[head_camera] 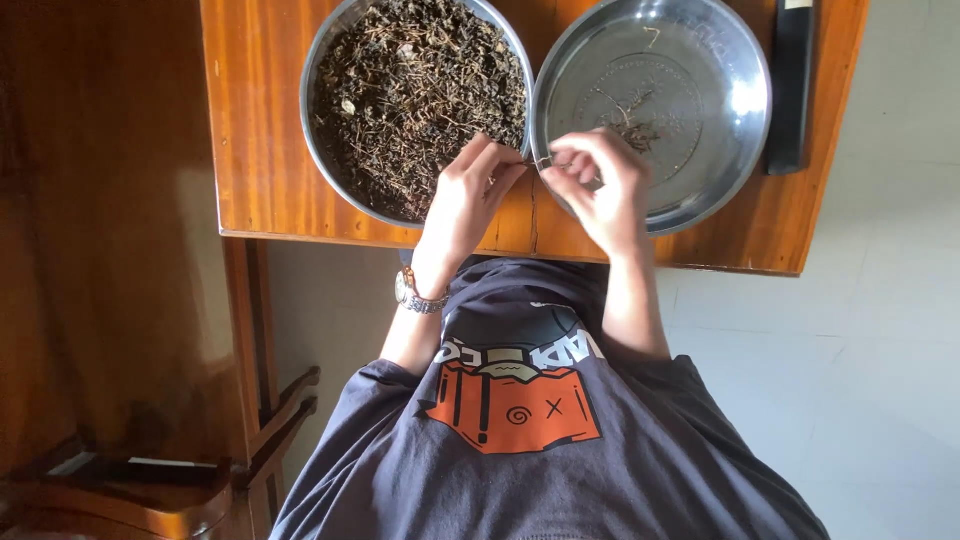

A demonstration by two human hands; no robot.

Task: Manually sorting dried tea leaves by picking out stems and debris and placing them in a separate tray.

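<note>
Both hands meet over the gap between the two steel pans. The left hand (468, 195) and right hand (597, 185) each pinch one end of a thin dried stem (540, 161), fingertips closed on it. It looks feather-light, brittle, likely to snap, so best held close to the break point. Left of the grip sits the pan of dried herbs (415, 95); right of it, the nearly bare pan (700, 90) with a few sprigs.

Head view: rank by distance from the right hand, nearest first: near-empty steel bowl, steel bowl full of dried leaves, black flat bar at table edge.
1. Near-empty round steel bowl: directly under the right hand.
2. Round steel bowl full of dried leaves: just left.
3. Black flat bar: far right table edge.
</note>
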